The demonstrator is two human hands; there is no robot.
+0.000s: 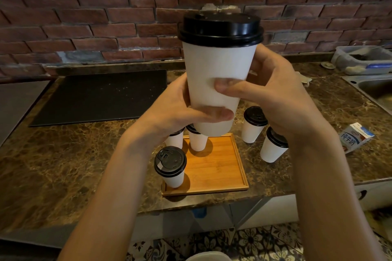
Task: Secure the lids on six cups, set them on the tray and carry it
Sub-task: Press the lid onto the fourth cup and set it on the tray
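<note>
Head view shows both hands raising a tall white paper cup with a black plastic lid seated on it, above a marbled brown counter. Left hand wraps the cup's lower body, thumb pressed across the front; right hand grips its right side, thumb flat on the paper. Below, a square wooden tray carries three lidded white cups: one at the near left corner, two at the far left, partly hidden. Two more lidded cups stand on the counter just right of the tray, beside a small milk carton.
</note>
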